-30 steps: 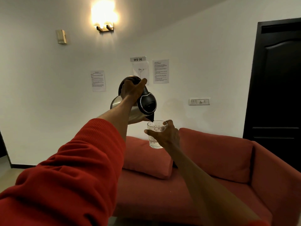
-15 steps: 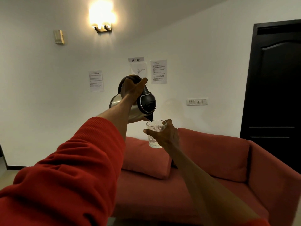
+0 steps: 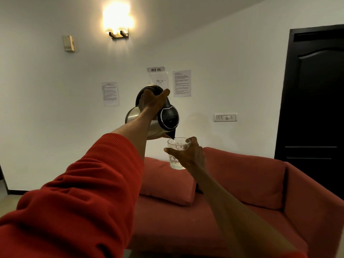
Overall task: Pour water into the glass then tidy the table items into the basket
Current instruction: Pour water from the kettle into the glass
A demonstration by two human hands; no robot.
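Observation:
My left hand (image 3: 151,102) grips the black handle of a steel kettle (image 3: 168,119) with a black lid, held up at arm's length and tipped to the right. Its spout sits just over the rim of a clear glass (image 3: 176,152), and a thin stream of water runs in. My right hand (image 3: 189,157) is wrapped round the glass from the right side, holding it upright in the air below the spout. A little water shows at the bottom of the glass. The table and the basket are out of view.
A red sofa (image 3: 242,192) with a cushion (image 3: 165,181) stands below my arms against a white wall. A dark door (image 3: 314,108) is at the right. Papers, a switch plate (image 3: 225,117) and a lit wall lamp (image 3: 117,21) hang on the wall.
The kettle and the glass stay nearly still in the air while the pouring goes on. The view has shifted slightly.

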